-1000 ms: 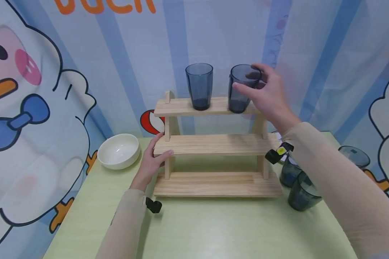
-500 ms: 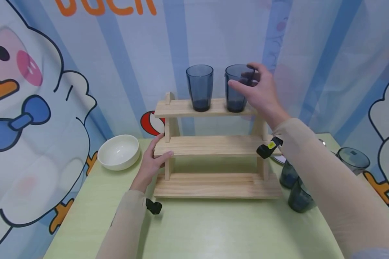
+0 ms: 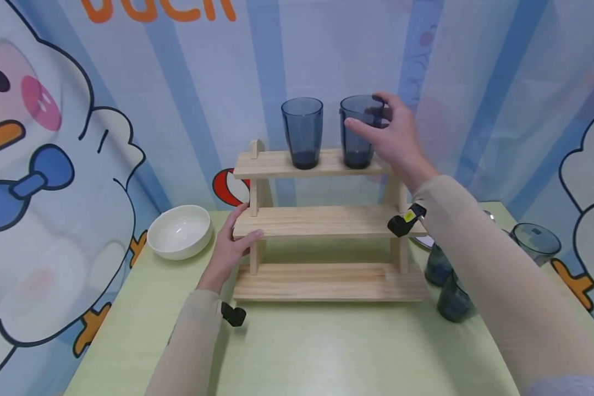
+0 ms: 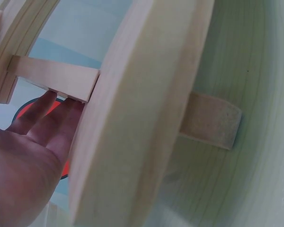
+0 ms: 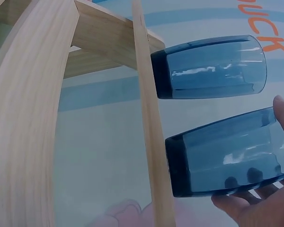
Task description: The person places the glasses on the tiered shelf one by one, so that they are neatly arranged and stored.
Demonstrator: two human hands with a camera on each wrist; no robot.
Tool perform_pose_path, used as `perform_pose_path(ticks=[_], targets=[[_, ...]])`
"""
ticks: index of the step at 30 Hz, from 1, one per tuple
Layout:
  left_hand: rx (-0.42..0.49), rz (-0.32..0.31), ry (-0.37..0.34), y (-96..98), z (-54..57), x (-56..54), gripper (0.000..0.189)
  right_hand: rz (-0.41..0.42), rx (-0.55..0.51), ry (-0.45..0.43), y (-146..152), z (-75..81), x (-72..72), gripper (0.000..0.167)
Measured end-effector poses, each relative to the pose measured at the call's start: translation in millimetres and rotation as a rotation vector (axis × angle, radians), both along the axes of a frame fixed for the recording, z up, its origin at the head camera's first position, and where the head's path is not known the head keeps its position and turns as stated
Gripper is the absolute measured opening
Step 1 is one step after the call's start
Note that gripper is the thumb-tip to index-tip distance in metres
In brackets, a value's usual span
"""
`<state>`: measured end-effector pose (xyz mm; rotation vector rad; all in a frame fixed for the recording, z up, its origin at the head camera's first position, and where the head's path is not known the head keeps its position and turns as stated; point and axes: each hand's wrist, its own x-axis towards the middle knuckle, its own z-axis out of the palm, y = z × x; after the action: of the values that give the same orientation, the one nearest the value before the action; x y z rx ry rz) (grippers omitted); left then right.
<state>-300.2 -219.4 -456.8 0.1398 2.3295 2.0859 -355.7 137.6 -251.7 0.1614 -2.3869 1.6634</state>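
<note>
Presently, at upper centre of the head view, the right hand [image 3: 400, 137] grasps a smoky-blue tapered glass tumbler [image 3: 355, 149], its base against the top tier of a three-tiered pale wooden shelf [image 3: 322, 221]; the right wrist view cuts off the tumbler's rim. Left of centre, the left hand [image 3: 227, 250] grips the shelf, fingertips hidden. Lower right, a beige sleeve [image 3: 500, 275] partly covers dark glasses [image 3: 454, 303].

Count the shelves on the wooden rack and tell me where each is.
3: the top shelf, under the two glasses; the middle shelf, with the left hand at its left end; and the bottom shelf. None appears hidden.
</note>
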Motion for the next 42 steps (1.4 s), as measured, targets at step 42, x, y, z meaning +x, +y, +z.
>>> perform_pose_path(ticks=[42], targets=[[0.006, 0.008, 0.015, -0.7, -1.5, -1.0, 0.071, 0.144, -0.014, -0.05, 61.3, -14.6, 43.5, 0.091]])
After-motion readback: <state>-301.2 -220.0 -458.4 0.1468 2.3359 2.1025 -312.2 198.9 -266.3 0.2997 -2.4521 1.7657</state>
